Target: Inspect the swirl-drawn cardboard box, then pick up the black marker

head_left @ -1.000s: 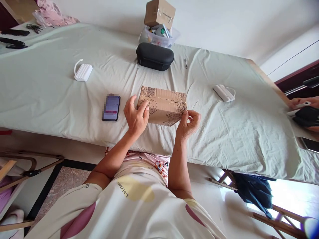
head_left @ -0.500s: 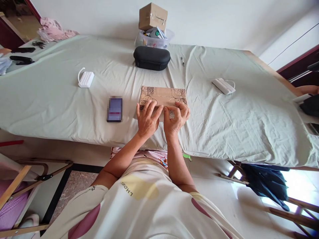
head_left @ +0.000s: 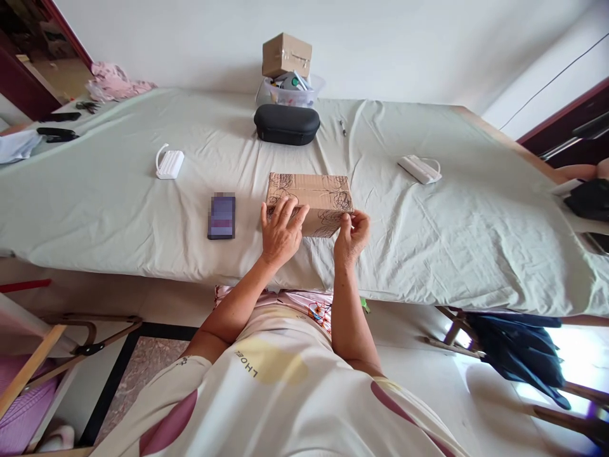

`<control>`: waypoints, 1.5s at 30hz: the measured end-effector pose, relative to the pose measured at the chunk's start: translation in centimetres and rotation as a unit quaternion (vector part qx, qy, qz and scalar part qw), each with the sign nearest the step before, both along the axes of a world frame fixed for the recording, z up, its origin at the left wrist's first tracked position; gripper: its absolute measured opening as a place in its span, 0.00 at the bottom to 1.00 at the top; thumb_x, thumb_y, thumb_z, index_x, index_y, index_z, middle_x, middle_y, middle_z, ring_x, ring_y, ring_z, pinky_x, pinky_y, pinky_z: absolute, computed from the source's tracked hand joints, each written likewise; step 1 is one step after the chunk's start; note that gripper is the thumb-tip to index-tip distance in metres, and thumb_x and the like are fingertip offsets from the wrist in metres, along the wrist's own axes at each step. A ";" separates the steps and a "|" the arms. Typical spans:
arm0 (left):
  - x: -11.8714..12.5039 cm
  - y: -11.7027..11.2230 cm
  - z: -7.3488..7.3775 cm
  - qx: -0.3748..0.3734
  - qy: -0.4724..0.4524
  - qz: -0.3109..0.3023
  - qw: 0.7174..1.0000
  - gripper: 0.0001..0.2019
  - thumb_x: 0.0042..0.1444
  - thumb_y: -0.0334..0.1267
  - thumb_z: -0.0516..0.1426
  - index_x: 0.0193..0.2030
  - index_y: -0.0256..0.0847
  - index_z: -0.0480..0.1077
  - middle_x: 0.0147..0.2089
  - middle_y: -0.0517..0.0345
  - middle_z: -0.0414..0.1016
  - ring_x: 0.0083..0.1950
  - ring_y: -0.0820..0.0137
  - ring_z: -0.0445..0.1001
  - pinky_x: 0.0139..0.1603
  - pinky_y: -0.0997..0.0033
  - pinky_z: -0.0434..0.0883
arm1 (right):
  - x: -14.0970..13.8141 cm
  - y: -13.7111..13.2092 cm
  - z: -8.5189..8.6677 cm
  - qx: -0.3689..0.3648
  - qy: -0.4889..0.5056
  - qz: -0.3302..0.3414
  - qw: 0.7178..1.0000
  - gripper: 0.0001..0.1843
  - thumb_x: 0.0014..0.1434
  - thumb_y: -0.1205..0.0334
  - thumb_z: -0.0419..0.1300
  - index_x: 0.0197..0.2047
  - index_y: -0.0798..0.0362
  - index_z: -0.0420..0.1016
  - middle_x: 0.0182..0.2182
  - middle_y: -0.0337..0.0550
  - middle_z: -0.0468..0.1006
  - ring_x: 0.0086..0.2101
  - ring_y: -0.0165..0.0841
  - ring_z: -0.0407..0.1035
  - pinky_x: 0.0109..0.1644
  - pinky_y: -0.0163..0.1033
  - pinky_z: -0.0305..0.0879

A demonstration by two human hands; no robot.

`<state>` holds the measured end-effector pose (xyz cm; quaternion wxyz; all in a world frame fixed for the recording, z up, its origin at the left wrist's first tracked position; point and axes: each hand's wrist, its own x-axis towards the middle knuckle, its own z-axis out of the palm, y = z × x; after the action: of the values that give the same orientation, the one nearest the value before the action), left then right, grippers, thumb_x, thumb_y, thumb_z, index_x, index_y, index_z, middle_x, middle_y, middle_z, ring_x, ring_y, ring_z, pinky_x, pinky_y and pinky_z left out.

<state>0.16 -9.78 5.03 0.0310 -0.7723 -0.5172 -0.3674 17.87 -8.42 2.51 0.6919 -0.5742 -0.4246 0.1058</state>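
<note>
covering part of scribbled carton [head_left: 311,189], left fingers [head_left: 285,211] spread, right fingers [head_left: 362,222] curled at corner, grip unclear

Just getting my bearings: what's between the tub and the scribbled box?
The black case lies between the tub and scribbled box, in the head view.

2 forearms [head_left: 240,295] extend forward, left fingers [head_left: 287,213] spread, right fingers [head_left: 360,223] curled.

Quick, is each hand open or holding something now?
Left hand: open, resting on the cardboard box.
Right hand: curled at the box's near right corner; can't tell if gripping.
</note>
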 end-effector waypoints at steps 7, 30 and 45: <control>-0.8 0.4 -0.9 0.006 -0.016 -0.004 1.000 0.24 0.70 0.35 0.56 0.71 0.50 0.72 0.79 0.47 0.66 0.84 0.54 0.58 0.87 0.35 0.42 | 2.2 -0.3 -3.0 -0.111 -0.057 0.067 0.990 0.15 0.62 0.48 0.58 0.44 0.49 0.75 0.36 0.42 0.81 0.37 0.35 0.72 0.47 0.44 0.70; -0.9 0.6 -4.5 -0.018 -0.241 0.037 0.970 0.22 0.66 0.39 0.57 0.65 0.37 0.66 0.60 0.38 0.76 0.62 0.54 0.76 0.67 0.51 0.75 | 0.5 -3.9 6.3 0.089 -0.184 -0.018 0.979 0.09 0.69 0.54 0.62 0.43 0.47 0.82 0.42 0.43 0.77 0.46 0.37 0.73 0.55 0.48 0.72; -1.1 -0.6 1.3 0.118 -0.146 0.048 0.981 0.27 0.72 0.45 0.53 0.74 0.37 0.62 0.76 0.33 0.65 0.81 0.51 0.61 0.82 0.46 0.59 | -1.4 -0.9 6.0 0.130 -0.200 0.014 0.971 0.11 0.74 0.55 0.55 0.45 0.46 0.79 0.44 0.43 0.74 0.50 0.38 0.72 0.60 0.52 0.72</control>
<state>-0.91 -10.42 6.34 0.0638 -0.6756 -0.5057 -0.5327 16.49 -9.29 8.47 0.6602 -0.4826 -0.5726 -0.0579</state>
